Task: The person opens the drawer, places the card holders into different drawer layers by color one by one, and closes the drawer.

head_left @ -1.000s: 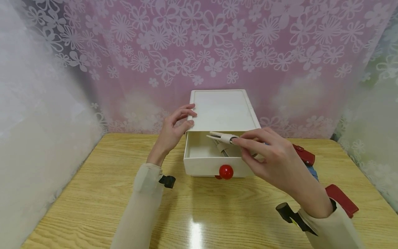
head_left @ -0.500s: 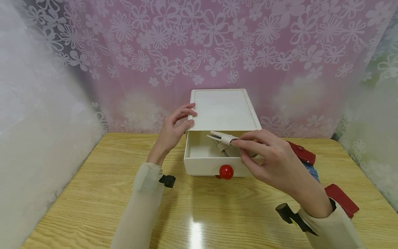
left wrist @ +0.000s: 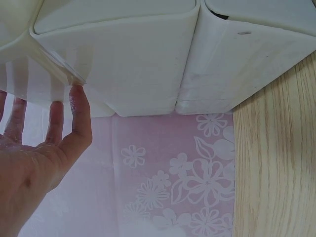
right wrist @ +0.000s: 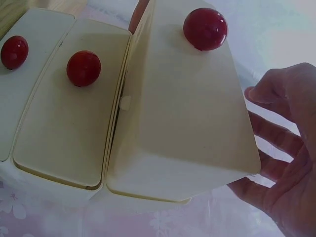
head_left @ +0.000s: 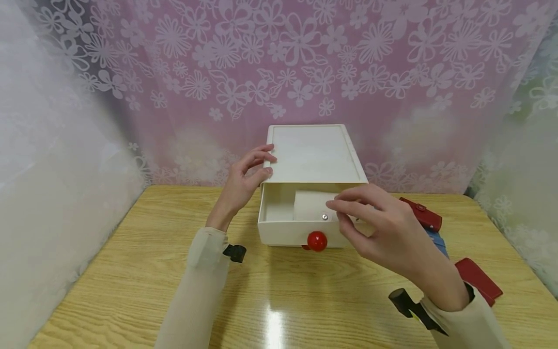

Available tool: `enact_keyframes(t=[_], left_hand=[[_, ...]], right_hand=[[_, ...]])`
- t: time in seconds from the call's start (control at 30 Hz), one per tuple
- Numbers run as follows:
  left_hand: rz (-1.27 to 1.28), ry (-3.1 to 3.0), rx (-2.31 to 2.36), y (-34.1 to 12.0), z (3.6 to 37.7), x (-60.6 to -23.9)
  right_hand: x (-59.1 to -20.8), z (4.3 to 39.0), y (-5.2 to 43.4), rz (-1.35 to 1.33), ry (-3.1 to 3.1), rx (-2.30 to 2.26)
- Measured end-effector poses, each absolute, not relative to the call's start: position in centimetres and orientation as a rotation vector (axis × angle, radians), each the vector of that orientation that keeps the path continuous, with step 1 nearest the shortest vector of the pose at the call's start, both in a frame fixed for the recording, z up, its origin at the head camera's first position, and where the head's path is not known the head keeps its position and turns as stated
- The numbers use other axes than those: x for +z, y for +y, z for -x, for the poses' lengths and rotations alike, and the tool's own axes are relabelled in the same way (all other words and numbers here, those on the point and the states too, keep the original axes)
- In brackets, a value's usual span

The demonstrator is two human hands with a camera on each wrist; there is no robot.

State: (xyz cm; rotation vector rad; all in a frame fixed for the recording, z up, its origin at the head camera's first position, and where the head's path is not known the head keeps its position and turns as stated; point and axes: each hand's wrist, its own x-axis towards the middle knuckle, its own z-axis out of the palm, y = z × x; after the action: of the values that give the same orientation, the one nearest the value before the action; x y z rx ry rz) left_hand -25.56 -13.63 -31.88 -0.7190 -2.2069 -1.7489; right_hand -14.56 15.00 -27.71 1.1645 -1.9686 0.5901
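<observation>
A white drawer cabinet (head_left: 311, 152) stands at the table's back, its top drawer (head_left: 283, 233) pulled out by a red knob (head_left: 317, 241). In the drawer lies a cream wallet-like case (head_left: 309, 205) with a metal snap, partly hidden behind my right hand (head_left: 388, 228). That hand hovers over the drawer's right side, fingers extended at the case; in the right wrist view, thumb and fingers are apart, with nothing visible between them. My left hand (head_left: 245, 178) rests its fingertips on the cabinet's left upper edge. In the left wrist view its fingers (left wrist: 80, 111) touch the side wall.
To the right lie a dark red case (head_left: 425, 214) with a snap strap, a blue item (head_left: 437, 241) partly beneath it, and another red case (head_left: 478, 280) near my right wrist. Lower drawers (right wrist: 66, 113) are closed. A pink floral curtain (head_left: 279, 72) hangs behind the wooden table (head_left: 244, 300).
The cream case, pinched in my right hand before, has come down and now lies flat in the drawer with its snap facing up. My right fingers have loosened; my left hand stays put.
</observation>
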Motion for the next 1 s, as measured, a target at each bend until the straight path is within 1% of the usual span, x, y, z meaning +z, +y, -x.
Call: enact_keyframes(t=[0.3, 0.57, 0.77, 1.0], left_hand=[[0.747, -2.184, -1.746, -13.6, 25.6, -31.9], [0.756, -2.18, -1.753, -13.6, 25.7, -31.9], [0.744, -2.192, -1.746, -13.7, 25.6, -31.9], [0.72, -2.213, -1.743, -13.6, 25.5, -31.8]], right_hand=[[-28.3, 13.3, 14.5, -1.202, -1.763, 0.431], [-29.5, 13.0, 13.9, -1.154, -1.568, 0.423], [-30.0, 12.9, 13.8, -1.241, -1.56, 0.349], [-30.8, 13.0, 13.9, -1.262, -1.585, 0.261]])
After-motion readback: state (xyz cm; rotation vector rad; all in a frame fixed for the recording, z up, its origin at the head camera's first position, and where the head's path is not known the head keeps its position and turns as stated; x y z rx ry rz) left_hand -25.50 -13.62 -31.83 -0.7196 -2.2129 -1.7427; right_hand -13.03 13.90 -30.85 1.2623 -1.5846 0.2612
